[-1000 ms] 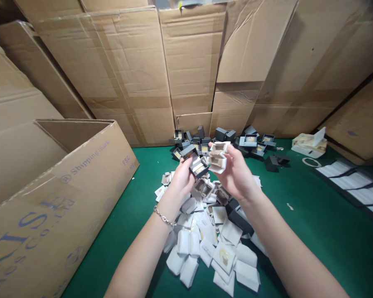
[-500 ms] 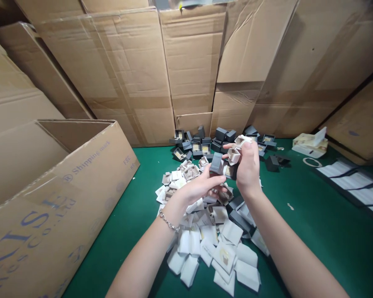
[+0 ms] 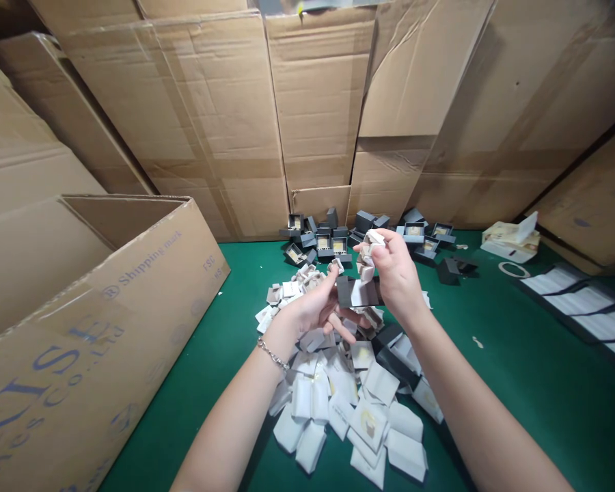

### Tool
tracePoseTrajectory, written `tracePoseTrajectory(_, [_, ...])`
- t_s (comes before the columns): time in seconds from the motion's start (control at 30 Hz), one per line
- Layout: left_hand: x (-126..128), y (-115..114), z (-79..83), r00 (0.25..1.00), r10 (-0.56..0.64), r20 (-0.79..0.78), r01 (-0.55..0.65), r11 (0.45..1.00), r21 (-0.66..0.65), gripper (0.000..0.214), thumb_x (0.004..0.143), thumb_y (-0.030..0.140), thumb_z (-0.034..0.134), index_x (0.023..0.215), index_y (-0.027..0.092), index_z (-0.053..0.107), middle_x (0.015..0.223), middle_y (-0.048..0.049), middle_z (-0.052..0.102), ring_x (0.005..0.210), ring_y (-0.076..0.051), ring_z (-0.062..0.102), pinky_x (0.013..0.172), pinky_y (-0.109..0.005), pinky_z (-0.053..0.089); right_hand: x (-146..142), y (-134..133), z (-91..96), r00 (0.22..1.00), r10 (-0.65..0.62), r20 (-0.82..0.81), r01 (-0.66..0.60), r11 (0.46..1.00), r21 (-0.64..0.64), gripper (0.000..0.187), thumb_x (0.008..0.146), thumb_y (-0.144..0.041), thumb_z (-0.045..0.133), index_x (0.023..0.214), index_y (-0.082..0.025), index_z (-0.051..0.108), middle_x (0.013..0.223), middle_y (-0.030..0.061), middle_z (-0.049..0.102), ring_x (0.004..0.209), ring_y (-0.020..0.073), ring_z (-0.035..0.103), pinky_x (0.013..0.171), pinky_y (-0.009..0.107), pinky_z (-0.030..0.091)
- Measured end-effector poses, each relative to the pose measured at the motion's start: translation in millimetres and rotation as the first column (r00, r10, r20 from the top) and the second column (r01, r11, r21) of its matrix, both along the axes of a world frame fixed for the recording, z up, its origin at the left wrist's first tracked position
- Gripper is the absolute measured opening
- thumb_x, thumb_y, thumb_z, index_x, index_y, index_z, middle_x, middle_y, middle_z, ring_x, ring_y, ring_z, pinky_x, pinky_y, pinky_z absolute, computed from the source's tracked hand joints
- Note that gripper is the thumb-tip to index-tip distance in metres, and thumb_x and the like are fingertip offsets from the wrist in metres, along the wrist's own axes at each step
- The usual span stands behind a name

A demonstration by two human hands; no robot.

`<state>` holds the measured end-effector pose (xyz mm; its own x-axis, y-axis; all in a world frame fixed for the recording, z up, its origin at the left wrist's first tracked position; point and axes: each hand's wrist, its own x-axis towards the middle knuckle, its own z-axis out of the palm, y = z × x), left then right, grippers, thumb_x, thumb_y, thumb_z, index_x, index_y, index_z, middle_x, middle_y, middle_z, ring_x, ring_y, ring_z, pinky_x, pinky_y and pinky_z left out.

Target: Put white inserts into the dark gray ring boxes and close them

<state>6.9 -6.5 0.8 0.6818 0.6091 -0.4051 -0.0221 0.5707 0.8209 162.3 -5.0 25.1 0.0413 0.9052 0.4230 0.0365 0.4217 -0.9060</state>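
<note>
My left hand [image 3: 312,307] is palm up over the pile, its fingers under a dark grey jewellery box [image 3: 356,292] whose pale inside shows. My right hand [image 3: 397,273] is raised just beyond it, pinching a crumpled white insert [image 3: 372,247] between fingers and thumb. Its lower edge is close to the box, though any contact is hard to tell. Beneath both hands lies a loose heap of white card inserts [image 3: 338,403], with some dark box parts among them. A silver chain bracelet [image 3: 270,354] circles my left wrist.
Several open dark grey boxes [image 3: 318,239] stand beyond my hands on the green table mat [image 3: 517,410]. An open cardboard carton [image 3: 117,287] is at the left, flattened cardboard [image 3: 318,102] lines the back, and black-banded white sheets [image 3: 579,314] lie at the right.
The dark box has dropped lower and now lies flatter between my hands. My right hand has moved left and lifted the white insert, which stays pinched in its fingers.
</note>
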Motion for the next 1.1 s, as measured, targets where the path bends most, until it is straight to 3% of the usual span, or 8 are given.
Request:
tracePoseTrajectory(0.1, [1.1,3.8,-5.9,0.998,-0.011,0.055,0.011,1.0,-0.012,0.064,0.081,0.069,0.036,0.078,0.014,0.069,0.068,-0.0154,0.07,0.04,-0.015,0.059,0.03,-0.018,0.018,3.1,1.6,2.4,0.996,-0.011,0.089,0.006,0.998,0.059,0.039,0.081,-0.057,0.054,0.104,-0.025,0.057,0.102,0.0029,0.063,0.084,0.0182,0.059,0.072,0.031,0.047])
tracePoseTrajectory(0.2, [2.9,6.9,-9.1,0.983,0.101,0.153,-0.089,0.992,-0.088,0.041,0.082,0.052,0.049,0.078,0.014,0.066,0.067,-0.0112,0.07,0.041,-0.011,0.058,0.033,-0.016,0.03,5.0,1.2,4.5,0.966,-0.186,0.18,0.155,0.972,0.175,0.038,0.077,-0.056,0.058,0.097,-0.024,0.063,0.103,0.006,0.058,0.096,0.0233,0.055,0.079,0.036,0.047])
tracePoseTrajectory(0.3, [3.0,8.2,-8.5,0.942,0.198,0.271,-0.157,0.973,-0.168,0.03,0.081,0.041,0.054,0.085,0.013,0.065,0.069,-0.009,0.069,0.045,-0.012,0.06,0.04,-0.018,0.041,6.0,-1.8,7.4,0.944,-0.321,0.077,0.301,0.933,0.195,0.039,0.075,-0.054,0.062,0.101,-0.025,0.063,0.092,0.0049,0.056,0.086,0.0216,0.055,0.074,0.036,0.048])
tracePoseTrajectory(0.4, [0.2,7.7,-6.1,0.906,0.256,0.337,-0.192,0.958,-0.213,0.034,0.081,0.04,0.054,0.092,0.01,0.064,0.076,-0.0117,0.071,0.052,-0.015,0.065,0.044,-0.02,0.046,7.7,-3.6,11.6,0.941,-0.325,-0.093,0.337,0.928,0.16,0.042,0.073,-0.053,0.066,0.105,-0.025,0.061,0.078,0.0011,0.055,0.067,0.0162,0.053,0.061,0.031,0.047])
tracePoseTrajectory(0.53, [-5.4,5.0,-2.2,0.853,0.307,0.422,-0.258,0.951,-0.171,0.04,0.077,0.037,0.057,0.107,0.011,0.063,0.09,-0.0105,0.072,0.066,-0.019,0.07,0.047,-0.021,0.046,12.9,-0.2,15.9,0.958,-0.235,-0.165,0.25,0.966,0.074,0.049,0.071,-0.05,0.068,0.112,-0.026,0.057,0.062,-0.0037,0.054,0.051,0.0131,0.05,0.049,0.028,0.044])
tracePoseTrajectory(0.63, [-9.0,2.7,1.5,0.817,0.297,0.494,-0.272,0.954,-0.125,0.047,0.072,0.036,0.059,0.112,0.012,0.062,0.092,-0.0087,0.072,0.08,-0.023,0.071,0.057,-0.024,0.051,19.1,3.3,15.6,0.991,-0.132,0.015,0.133,0.991,-0.022,0.055,0.07,-0.043,0.07,0.12,-0.027,0.054,0.061,-0.0042,0.062,0.048,0.0141,0.053,0.048,0.029,0.045])
tracePoseTrajectory(0.83, [-12.5,2.0,7.8,0.724,0.421,0.547,-0.401,0.901,-0.163,0.04,0.067,0.029,0.054,0.104,0.014,0.061,0.087,-0.0077,0.071,0.079,-0.021,0.068,0.069,-0.03,0.05,21.8,3.5,10.4,0.908,-0.081,0.411,0.068,0.997,0.046,0.05,0.072,-0.025,0.063,0.121,-0.032,0.058,0.081,-0.0008,0.072,0.064,0.0171,0.064,0.069,0.034,0.051])
tracePoseTrajectory(1.1, [-9.4,6.1,5.2,0.707,0.508,0.491,-0.447,0.86,-0.246,0.038,0.059,0.016,0.048,0.093,0.013,0.064,0.076,-0.0081,0.07,0.074,-0.021,0.065,0.074,-0.035,0.05,-0.8,3.6,-4.5,0.879,0.152,0.453,-0.152,0.988,-0.036,0.045,0.076,-0.019,0.051,0.119,-0.03,0.06,0.122,0.0018,0.063,0.092,0.0191,0.064,0.08,0.035,0.052])
